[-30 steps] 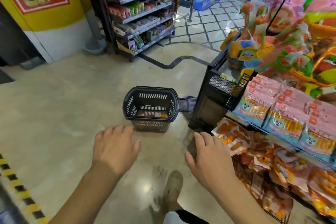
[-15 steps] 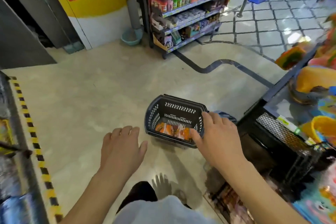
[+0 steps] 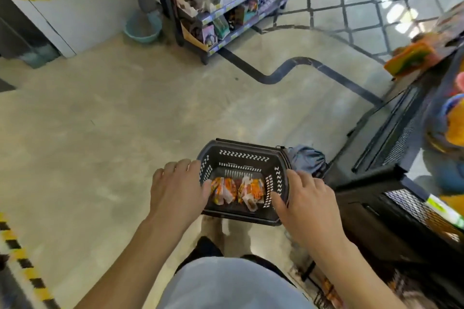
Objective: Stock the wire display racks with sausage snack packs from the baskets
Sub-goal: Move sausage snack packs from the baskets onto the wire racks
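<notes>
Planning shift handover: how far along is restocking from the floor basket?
Done: the basket is nearly empty, so most stock seems gone. In hand: no pack yet; left hand and right hand sit at its side rims. Left: a few sausage packs on its bottom, still to go on the rack.

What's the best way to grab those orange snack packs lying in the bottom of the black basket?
Come straight down through the open top: the basket has walls all round, so a sideways reach would be blocked. The snack packs lie flat in a loose pile on its bottom, so it is probably best to pinch their pale sealed ends, or to gather several at once from above.
</notes>
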